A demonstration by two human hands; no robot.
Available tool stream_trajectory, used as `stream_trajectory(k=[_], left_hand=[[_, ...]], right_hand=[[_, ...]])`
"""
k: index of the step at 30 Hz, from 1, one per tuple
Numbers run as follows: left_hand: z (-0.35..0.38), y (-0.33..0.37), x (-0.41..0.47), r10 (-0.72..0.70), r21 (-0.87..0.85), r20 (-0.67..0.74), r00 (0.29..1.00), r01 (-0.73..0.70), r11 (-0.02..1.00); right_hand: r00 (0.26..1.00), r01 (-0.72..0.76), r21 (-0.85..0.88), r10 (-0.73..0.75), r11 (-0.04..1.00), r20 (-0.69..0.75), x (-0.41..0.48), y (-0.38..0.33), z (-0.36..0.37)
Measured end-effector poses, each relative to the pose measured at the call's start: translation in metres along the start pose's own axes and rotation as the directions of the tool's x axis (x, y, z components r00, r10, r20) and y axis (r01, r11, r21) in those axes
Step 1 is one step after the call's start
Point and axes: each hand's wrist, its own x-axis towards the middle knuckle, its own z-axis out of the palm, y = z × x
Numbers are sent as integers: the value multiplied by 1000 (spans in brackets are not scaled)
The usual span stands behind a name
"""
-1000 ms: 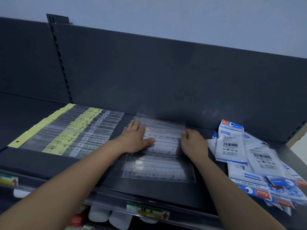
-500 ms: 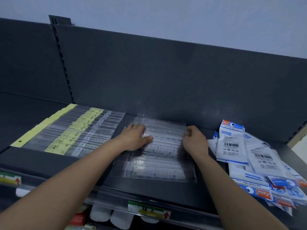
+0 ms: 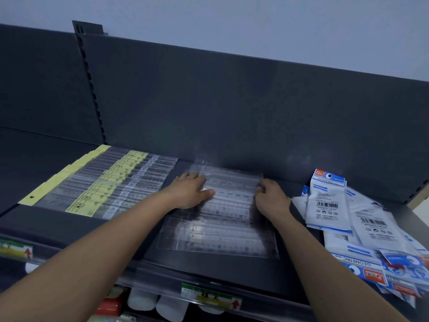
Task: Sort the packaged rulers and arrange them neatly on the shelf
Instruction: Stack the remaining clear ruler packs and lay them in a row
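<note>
"GEOMETRIC" is printed on the white-and-blue packets [image 3: 328, 201]; the shelf-edge labels are unreadable.

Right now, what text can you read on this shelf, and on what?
"GEOMETRIC": top of the upright white packet.
"GEOMETRIC": upside down, on the front-right packet.
Characters on the yellow labels of the left ruler packs: blurred.
Digits under the barcodes, and the red logos: too small.
Characters on the price tag: blurred.
Print on the clear ruler packs: unreadable.

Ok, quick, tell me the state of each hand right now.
Left hand: open, pressing flat on the clear ruler packs.
Right hand: fingers curled, gripping the right edge of those packs.
</note>
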Motion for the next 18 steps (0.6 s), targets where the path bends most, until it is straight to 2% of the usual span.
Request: stream_trajectory(k=[2, 4, 6, 9, 10, 14, 18], left_hand=[[-2, -1, 1, 20, -16, -46, 999, -21, 1000], [-2, -3, 5, 16, -9, -93, 996, -17, 1000], [-2, -2, 9, 23, -7, -104, 994, -24, 1000], [-1, -3, 11, 80, 47, -42, 996, -78, 996], [-1, -4, 11, 91, 68, -43, 995, -87, 994], [-1, -3, 8, 161, 84, -208, 965, -146, 986], [0, 1, 4, 128, 56, -21, 992, -127, 990]], right_hand=[[999, 22, 28, -21, 999, -25, -1, 1, 0], [997, 49, -26, -50, 998, -52, -3, -1, -1], [995, 98, -109, -100, 989, -12, -3, -3, 0], [983, 166, -201, -147, 965, 110, 0, 0, 6], [981, 182, -215, -163, 959, 102, 0, 2, 7], [978, 206, -232, -210, 951, 8, -5, 5, 5], [979, 203, -225, -202, 953, 25, -6, 4, 5]])
